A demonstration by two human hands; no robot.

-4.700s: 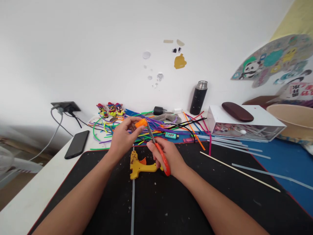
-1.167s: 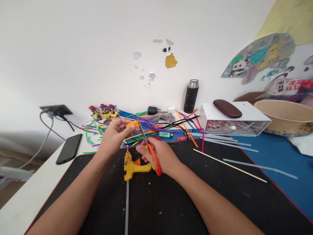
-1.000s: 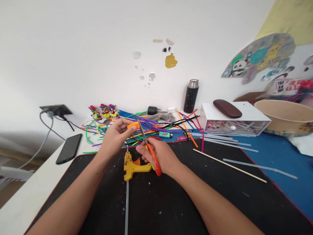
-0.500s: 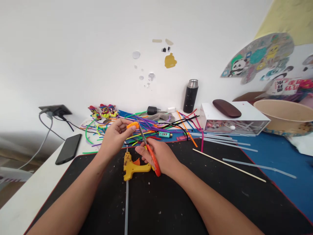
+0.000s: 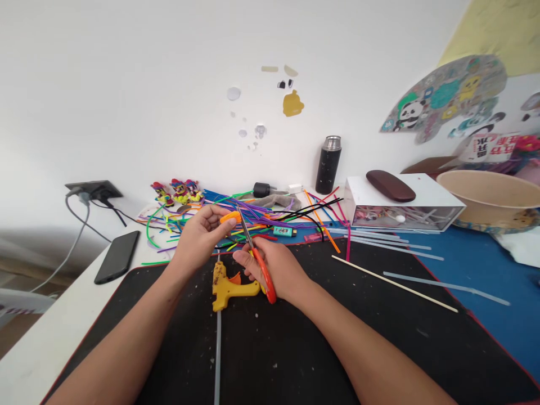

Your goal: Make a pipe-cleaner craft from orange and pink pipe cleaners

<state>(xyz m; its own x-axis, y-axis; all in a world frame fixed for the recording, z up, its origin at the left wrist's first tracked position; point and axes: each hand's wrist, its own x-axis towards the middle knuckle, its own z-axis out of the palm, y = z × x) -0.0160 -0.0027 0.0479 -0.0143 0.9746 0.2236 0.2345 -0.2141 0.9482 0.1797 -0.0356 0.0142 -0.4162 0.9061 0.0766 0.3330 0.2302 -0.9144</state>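
Note:
Between the thumb and fingers of my left hand [image 5: 200,233] is a small orange piece [image 5: 230,217], perhaps fuzzy pipe cleaner; its exact kind is unclear. My right hand [image 5: 276,267] grips a pair of scissors [image 5: 265,277] with red-orange handles. The scissor blades point up and away, their tips beside the orange piece; whether they touch it I cannot tell. Below my hands a yellow glue gun [image 5: 230,288] lies on the black mat [image 5: 181,349], a long glue stick [image 5: 218,354] running from its back toward me. Colourful pipe cleaners [image 5: 257,214] lie heaped behind my hands.
A phone [image 5: 117,257] lies at left near the wall socket [image 5: 95,190]. Small colourful figures [image 5: 177,192] stand at the back. A black flask [image 5: 328,166], a white box [image 5: 405,202] with a glasses case [image 5: 390,185], and a beige basin [image 5: 489,194] stand right. A thin stick [image 5: 394,284] lies nearer.
Almost nothing differs. The whole view shifts very slightly, while both hands keep their hold on the orange piece and the scissors.

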